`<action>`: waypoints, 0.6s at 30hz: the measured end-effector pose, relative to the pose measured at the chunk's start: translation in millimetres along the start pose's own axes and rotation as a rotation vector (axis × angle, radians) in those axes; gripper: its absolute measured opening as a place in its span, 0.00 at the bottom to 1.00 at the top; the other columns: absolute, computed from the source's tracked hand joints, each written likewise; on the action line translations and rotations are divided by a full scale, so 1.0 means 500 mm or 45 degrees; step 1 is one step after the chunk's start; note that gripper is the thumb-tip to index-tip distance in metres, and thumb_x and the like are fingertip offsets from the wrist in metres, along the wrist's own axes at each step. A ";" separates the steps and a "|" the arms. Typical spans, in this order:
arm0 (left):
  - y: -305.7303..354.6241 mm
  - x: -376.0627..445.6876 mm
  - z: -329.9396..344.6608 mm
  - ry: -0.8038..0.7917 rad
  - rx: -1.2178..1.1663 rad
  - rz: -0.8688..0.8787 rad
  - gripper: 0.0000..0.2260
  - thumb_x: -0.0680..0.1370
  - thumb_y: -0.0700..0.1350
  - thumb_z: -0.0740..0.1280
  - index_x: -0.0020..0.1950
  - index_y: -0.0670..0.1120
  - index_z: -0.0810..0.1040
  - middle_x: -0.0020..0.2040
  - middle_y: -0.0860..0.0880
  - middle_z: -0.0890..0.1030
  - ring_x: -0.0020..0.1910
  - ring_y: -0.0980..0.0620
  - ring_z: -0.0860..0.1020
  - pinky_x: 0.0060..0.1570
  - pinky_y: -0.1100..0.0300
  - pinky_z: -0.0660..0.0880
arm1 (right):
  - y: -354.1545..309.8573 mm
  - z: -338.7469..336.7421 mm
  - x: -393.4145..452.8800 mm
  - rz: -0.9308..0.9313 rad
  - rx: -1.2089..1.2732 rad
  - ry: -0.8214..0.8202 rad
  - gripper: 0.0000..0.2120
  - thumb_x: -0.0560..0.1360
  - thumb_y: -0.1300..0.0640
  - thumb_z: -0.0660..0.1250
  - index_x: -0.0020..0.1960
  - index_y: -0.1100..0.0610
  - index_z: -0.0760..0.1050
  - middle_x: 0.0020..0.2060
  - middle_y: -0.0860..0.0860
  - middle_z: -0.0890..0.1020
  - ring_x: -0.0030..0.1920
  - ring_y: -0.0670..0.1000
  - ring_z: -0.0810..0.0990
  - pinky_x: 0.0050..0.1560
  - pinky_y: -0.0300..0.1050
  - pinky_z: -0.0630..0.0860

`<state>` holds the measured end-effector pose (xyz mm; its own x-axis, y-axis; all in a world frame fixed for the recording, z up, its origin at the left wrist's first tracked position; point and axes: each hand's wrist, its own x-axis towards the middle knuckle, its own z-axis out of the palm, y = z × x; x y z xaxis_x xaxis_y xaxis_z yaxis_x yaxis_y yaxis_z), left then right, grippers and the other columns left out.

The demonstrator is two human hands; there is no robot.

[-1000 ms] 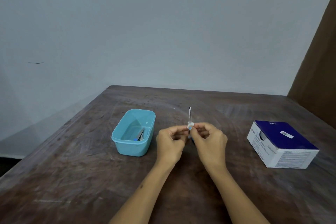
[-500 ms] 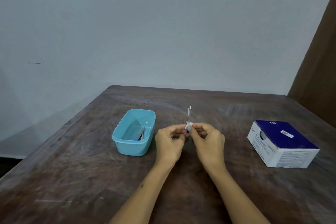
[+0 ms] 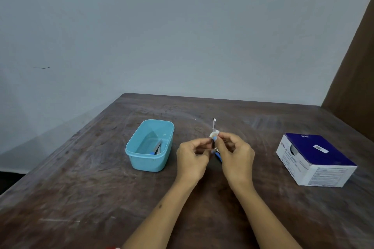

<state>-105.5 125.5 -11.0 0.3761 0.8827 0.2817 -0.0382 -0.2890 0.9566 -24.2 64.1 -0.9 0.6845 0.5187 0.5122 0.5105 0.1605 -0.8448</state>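
Tool: slim metal tool (image 3: pixel 214 124) held upright above the surface (image 3: pixel 101 188); judged light, stiff, slick and thin-tipped, best pinched mid-shaft.
Swab: soft white swab (image 3: pixel 215 133) wrapped round the shaft.
Left hand (image 3: pixel 192 157): pinches the shaft.
Right hand (image 3: pixel 235 155): pinches the swab.
Change: hands have parted slightly, so the blue handle end now shows.
Around: blue container (image 3: pixel 141 133) to the left, swab box (image 3: pixel 315 159) to the right.

Left hand (image 3: pixel 192 159) and right hand (image 3: pixel 237 157) pinch a thin metal tool (image 3: pixel 214 123) upright. A white pad (image 3: pixel 215 133) wraps its shaft.
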 end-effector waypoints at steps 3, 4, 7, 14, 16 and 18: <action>0.000 0.004 -0.006 0.059 -0.041 -0.014 0.16 0.70 0.27 0.66 0.50 0.44 0.83 0.41 0.51 0.84 0.42 0.55 0.83 0.44 0.63 0.80 | -0.001 0.005 -0.002 0.115 -0.008 -0.111 0.10 0.70 0.61 0.72 0.38 0.46 0.80 0.30 0.42 0.83 0.34 0.39 0.81 0.37 0.30 0.76; 0.000 0.005 -0.007 0.073 -0.048 -0.017 0.16 0.71 0.27 0.66 0.50 0.44 0.83 0.41 0.51 0.84 0.42 0.54 0.83 0.44 0.63 0.80 | -0.001 0.006 -0.002 0.117 -0.019 -0.131 0.10 0.70 0.61 0.73 0.37 0.46 0.80 0.29 0.41 0.82 0.34 0.39 0.81 0.37 0.30 0.75; 0.001 0.003 -0.006 0.015 -0.053 -0.023 0.15 0.70 0.27 0.67 0.51 0.43 0.83 0.42 0.49 0.84 0.43 0.52 0.84 0.46 0.60 0.80 | 0.000 0.005 -0.001 0.039 -0.007 -0.063 0.07 0.72 0.61 0.71 0.42 0.48 0.81 0.33 0.42 0.83 0.36 0.39 0.81 0.38 0.30 0.76; 0.002 0.002 -0.006 0.032 -0.046 -0.041 0.16 0.71 0.27 0.66 0.49 0.45 0.83 0.40 0.51 0.84 0.42 0.56 0.83 0.44 0.65 0.79 | 0.003 0.004 0.001 0.100 -0.062 -0.109 0.03 0.71 0.59 0.72 0.41 0.52 0.83 0.30 0.41 0.82 0.34 0.38 0.81 0.37 0.28 0.74; 0.002 0.003 -0.009 0.031 -0.066 -0.054 0.17 0.71 0.26 0.65 0.48 0.46 0.83 0.40 0.52 0.84 0.42 0.55 0.83 0.43 0.65 0.79 | 0.004 0.006 0.000 0.086 -0.078 -0.135 0.03 0.71 0.60 0.72 0.42 0.53 0.83 0.30 0.41 0.82 0.35 0.36 0.80 0.36 0.26 0.73; 0.003 0.001 -0.008 -0.018 -0.075 -0.073 0.17 0.71 0.26 0.66 0.49 0.46 0.83 0.40 0.49 0.84 0.42 0.53 0.84 0.45 0.59 0.80 | 0.007 0.005 0.001 0.035 -0.067 -0.080 0.05 0.71 0.60 0.72 0.45 0.53 0.83 0.35 0.44 0.83 0.36 0.36 0.81 0.37 0.27 0.74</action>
<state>-109.1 126.8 -9.2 0.3923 0.8918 0.2253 -0.0704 -0.2151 0.9740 -23.1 67.0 -3.8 0.6655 0.5743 0.4767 0.5196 0.1020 -0.8483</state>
